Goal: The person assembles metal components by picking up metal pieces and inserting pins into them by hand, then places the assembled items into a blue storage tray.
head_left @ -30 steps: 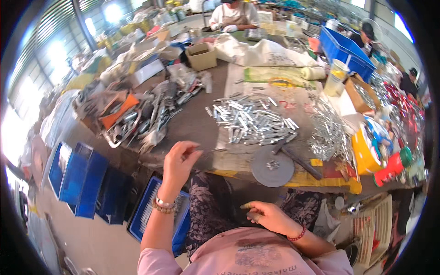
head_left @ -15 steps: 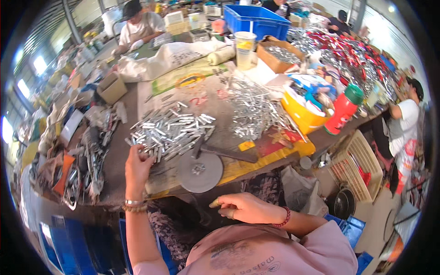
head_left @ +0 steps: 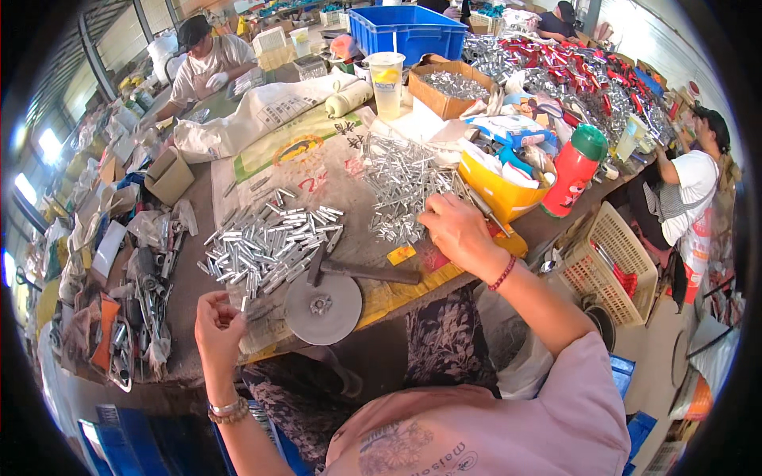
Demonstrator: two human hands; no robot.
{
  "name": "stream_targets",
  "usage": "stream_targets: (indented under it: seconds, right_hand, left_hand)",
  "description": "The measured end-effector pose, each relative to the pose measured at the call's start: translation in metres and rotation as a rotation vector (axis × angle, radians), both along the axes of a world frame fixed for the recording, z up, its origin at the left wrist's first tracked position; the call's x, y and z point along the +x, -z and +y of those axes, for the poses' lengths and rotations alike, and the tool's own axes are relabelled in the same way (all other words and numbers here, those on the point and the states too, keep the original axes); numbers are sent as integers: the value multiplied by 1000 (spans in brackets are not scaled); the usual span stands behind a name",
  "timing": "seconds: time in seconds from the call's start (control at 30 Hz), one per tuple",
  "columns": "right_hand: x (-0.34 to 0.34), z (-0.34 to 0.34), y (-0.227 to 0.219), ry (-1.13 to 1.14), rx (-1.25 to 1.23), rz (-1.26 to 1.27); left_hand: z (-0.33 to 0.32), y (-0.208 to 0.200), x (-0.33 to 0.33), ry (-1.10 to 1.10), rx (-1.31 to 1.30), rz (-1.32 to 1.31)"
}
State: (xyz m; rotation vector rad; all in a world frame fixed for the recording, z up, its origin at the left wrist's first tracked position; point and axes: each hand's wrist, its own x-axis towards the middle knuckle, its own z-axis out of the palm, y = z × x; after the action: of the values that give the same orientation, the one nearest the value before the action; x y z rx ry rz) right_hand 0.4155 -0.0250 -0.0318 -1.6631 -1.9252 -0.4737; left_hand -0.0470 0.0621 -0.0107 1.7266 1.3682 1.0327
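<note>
My left hand (head_left: 219, 327) is closed in a pinch on a small silver metal tube (head_left: 244, 305), just off the near edge of a pile of short silver metal tubes (head_left: 274, 242). My right hand (head_left: 464, 234) reaches into the near right side of a second pile, of thinner metal pins (head_left: 401, 186). Its fingers are bent together at the pins, and whatever is between them is hidden. Between my hands a round grey metal disc (head_left: 324, 321) lies at the table's front edge. A hammer (head_left: 373, 273) rests with its head by the disc's far rim.
Right of the pins stand a yellow container (head_left: 508, 190) and a red bottle with a green lid (head_left: 575, 170). Behind are a plastic cup (head_left: 386, 87), a cardboard box of metal parts (head_left: 448, 91) and a blue crate (head_left: 409, 36). Loose tools (head_left: 147, 289) crowd the left. Other people work nearby.
My right hand has moved from near my lap up and forward to the pile of pins. My left hand has drawn back from the tubes with one in its fingers. The view has shifted.
</note>
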Motion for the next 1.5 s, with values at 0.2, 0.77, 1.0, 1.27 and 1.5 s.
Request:
stream_targets:
  seconds: [0.2,0.77,1.0,1.27,1.5]
  right_hand:
    - [0,3,-9,-117,-6,-142]
    - [-72,-12,-35,-223,-219,1118]
    - [-150,-25,-10,-475,-493,1188]
    - [-147,-19,-20,-472,-264,440]
    - [-156,-15,-20,-434,-174,166]
  left_hand:
    - [-47,-13,44,240,36,160]
    - [-55,2,57,309,262,269]
    - [-58,4,61,291,380,300]
    - [-62,9,56,256,439,297]
    - [-61,15,55,237,407,260]
